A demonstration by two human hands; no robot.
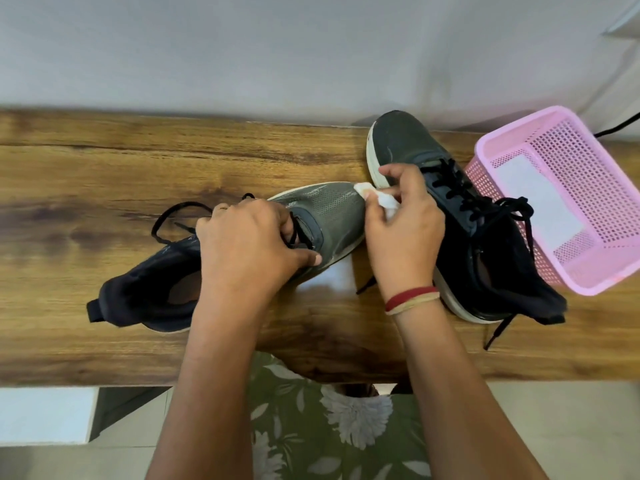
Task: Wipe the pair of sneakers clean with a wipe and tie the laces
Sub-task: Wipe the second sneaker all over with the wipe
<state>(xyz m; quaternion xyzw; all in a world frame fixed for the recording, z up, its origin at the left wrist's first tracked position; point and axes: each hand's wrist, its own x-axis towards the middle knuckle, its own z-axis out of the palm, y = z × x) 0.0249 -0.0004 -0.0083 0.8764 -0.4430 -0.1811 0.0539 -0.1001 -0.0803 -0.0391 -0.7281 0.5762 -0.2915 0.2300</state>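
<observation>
Two sneakers on the wooden table point(104, 168), one in work. The left hand point(249, 244) grips the grey-toed sneaker point(332, 213) at the tongue, fingers curled into the lacing, thumb flat along its side, toe pointing away and rightward. The right hand point(403, 220) pinches a bunched white wipe point(381, 199) between thumb and curled fingers, and the wipe touches the toe tip. The second sneaker point(450, 209) stands just beside, partly behind that hand, against a pink basket point(571, 188). Both shoes' laces look untied, with a loose lace point(173, 216) looping on the table. The step is probably wiping the toe cap. Best done with a firm left-hand brace so the shoe doesn't skid, short strokes from mesh down to the white sole edge, and the wipe refolded to a clean face. The risk is dragging dirt into the mesh. Tying comes later.
</observation>
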